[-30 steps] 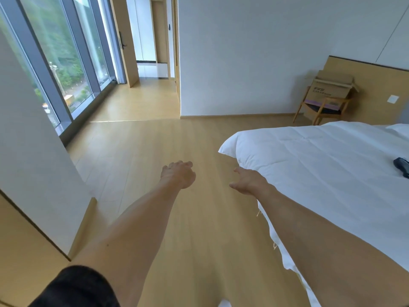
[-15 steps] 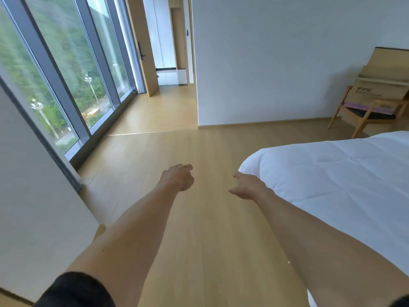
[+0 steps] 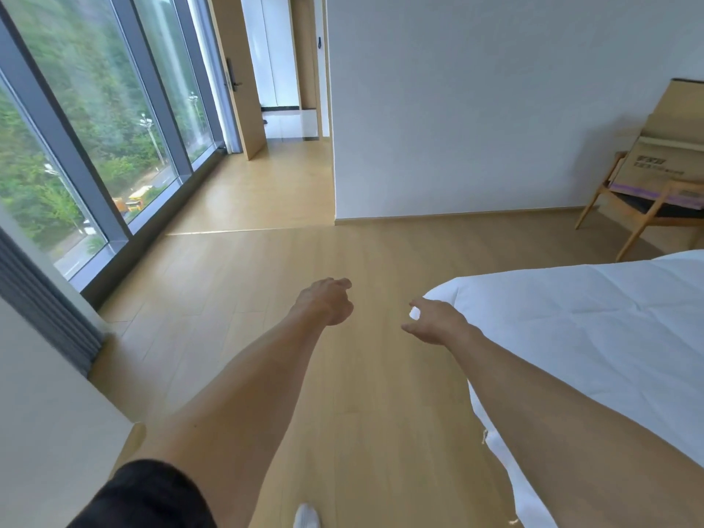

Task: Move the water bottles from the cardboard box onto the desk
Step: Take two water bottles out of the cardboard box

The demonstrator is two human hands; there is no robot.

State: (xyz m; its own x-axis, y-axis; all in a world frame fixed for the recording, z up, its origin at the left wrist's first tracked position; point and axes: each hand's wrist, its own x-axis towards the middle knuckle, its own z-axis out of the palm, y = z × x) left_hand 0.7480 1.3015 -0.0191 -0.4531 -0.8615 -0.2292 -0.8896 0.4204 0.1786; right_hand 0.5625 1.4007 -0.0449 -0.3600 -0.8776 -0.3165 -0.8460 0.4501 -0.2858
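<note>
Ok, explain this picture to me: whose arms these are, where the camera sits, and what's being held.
No machine here: the camera sits on a person's head, looking forward and down, so both arms are that person's own. The left hand and right hand reach out over the wooden floor, fingers loosely curled, with nothing in either grip. A white bed lies on the right. Beyond it a cardboard box sits on a wooden chair by the wall. No water bottles or desk show. Big windows run along the left.
</note>
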